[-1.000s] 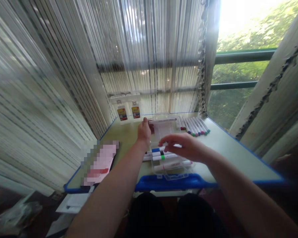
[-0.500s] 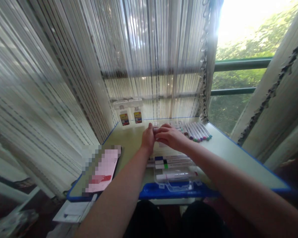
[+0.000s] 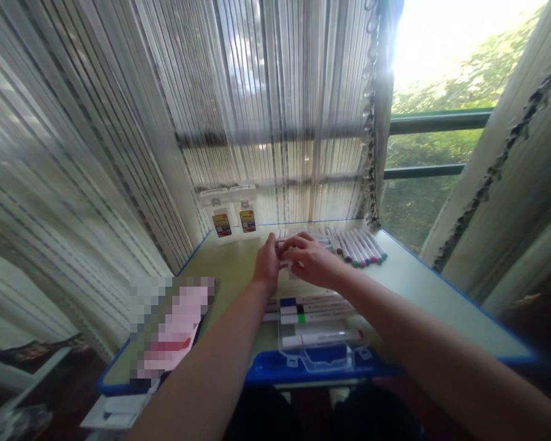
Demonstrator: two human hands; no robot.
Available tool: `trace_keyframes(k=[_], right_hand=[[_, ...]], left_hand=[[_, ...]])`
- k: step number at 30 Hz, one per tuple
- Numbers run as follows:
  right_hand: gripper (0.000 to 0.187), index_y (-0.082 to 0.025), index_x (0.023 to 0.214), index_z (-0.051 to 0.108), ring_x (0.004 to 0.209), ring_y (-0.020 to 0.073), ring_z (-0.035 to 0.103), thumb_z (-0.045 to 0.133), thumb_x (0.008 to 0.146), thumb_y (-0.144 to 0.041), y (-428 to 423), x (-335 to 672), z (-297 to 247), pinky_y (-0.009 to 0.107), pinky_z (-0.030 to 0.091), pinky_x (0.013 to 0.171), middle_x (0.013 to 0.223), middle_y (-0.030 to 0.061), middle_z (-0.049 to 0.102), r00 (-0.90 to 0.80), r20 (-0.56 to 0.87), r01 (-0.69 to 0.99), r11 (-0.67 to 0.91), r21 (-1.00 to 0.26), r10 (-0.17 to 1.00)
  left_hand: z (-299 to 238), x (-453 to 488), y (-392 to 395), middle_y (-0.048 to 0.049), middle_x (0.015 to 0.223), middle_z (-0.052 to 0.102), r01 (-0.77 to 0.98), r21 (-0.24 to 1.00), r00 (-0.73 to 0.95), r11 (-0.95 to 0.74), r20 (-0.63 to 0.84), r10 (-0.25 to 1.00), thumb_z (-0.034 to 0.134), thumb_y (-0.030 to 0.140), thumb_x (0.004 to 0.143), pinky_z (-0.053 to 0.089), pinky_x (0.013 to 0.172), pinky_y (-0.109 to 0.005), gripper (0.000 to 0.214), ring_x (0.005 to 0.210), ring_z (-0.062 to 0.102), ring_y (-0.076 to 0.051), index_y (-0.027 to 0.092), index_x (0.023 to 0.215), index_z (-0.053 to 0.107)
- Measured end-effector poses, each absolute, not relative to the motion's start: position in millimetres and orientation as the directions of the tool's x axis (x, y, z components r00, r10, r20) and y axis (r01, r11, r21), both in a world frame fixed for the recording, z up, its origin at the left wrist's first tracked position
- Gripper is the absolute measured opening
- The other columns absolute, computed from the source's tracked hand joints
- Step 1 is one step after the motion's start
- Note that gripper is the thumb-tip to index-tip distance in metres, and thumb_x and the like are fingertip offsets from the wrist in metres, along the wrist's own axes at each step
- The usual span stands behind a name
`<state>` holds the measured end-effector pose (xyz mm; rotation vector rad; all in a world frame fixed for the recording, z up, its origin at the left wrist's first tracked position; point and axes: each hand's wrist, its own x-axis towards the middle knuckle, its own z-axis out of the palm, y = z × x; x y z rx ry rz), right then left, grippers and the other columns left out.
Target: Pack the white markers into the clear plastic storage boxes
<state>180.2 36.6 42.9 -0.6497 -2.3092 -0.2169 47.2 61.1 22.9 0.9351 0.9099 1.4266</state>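
Note:
My left hand (image 3: 267,264) and my right hand (image 3: 313,260) meet over the middle of the table, fingers curled together. White marker pens (image 3: 281,243) show between them, partly hidden by the fingers. Below my hands, near the front edge, lies an open clear plastic case (image 3: 284,346). Inside it are several white markers, including one with a green band (image 3: 302,318) and a thicker one (image 3: 319,339) nearest me. Right of my right hand, a row of white markers with coloured ends (image 3: 362,246) lies side by side.
Two clear cases with labels (image 3: 221,223) stand upright at the back left. A pink-screened, pixelated device (image 3: 179,324) lies on the left of the blue-edged table (image 3: 441,312). Striped string curtains (image 3: 280,92) and a window lie beyond the table.
The view has shifted slightly, so most table items sit a little further left and lower. My fingers have shifted slightly around the markers; both hands stay together.

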Motion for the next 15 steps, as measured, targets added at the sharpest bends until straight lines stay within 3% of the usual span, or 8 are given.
trace_keyframes(k=[3, 7, 12, 15], right_hand=[[0.022, -0.022, 0.093, 0.069, 0.09, 0.0208, 0.048, 0.053, 0.082, -0.011, 36.2, 188.2, 42.6, 0.036, 0.042, 0.085, 0.094, 0.0056, 0.066, -0.604, 0.682, 0.543, 0.839, -0.025, 0.412], [0.014, -0.02, 0.09, 0.068, 0.085, 0.0195, 0.051, 0.055, 0.085, -0.019, 40.0, 195.5, 39.2, 0.035, 0.043, 0.081, 0.088, 0.0059, 0.067, -0.506, 0.733, 0.567, 0.816, -0.114, 0.454], [0.026, -0.022, 0.088, 0.07, 0.09, 0.0193, 0.053, 0.054, 0.076, -0.006, 40.0, 199.1, 37.5, 0.034, 0.044, 0.084, 0.093, 0.0038, 0.068, -0.514, 0.731, 0.532, 0.835, -0.14, 0.45], [0.028, -0.024, 0.093, 0.069, 0.089, 0.0195, 0.052, 0.052, 0.079, -0.007, 39.3, 204.9, 39.1, 0.035, 0.044, 0.084, 0.095, 0.0026, 0.069, -0.547, 0.702, 0.567, 0.819, -0.091, 0.456]], left_hand=[[25.9, 46.5, 58.7, -0.0046, 0.066, 0.065, -0.347, 0.934, -0.075, -0.088, 0.066, 0.995, 0.048, 0.054, 0.076, 0.043, 0.05, -0.024, 0.043, 0.056, 0.059, -0.014, 0.014, 0.077, 0.063], [27.5, 45.3, 56.7, -0.0046, 0.063, 0.064, -0.337, 0.936, -0.078, -0.106, 0.084, 0.993, 0.047, 0.053, 0.075, 0.043, 0.05, -0.024, 0.041, 0.056, 0.059, -0.016, 0.014, 0.076, 0.061], [27.3, 44.3, 57.8, -0.004, 0.066, 0.064, -0.329, 0.934, -0.126, -0.141, 0.104, 0.986, 0.053, 0.046, 0.068, 0.043, 0.05, -0.024, 0.034, 0.06, 0.06, -0.017, 0.015, 0.078, 0.061], [27.5, 43.4, 58.4, -0.0034, 0.066, 0.064, -0.319, 0.937, -0.146, -0.144, 0.102, 0.984, 0.055, 0.044, 0.064, 0.043, 0.05, -0.024, 0.032, 0.061, 0.061, -0.017, 0.015, 0.076, 0.06]])
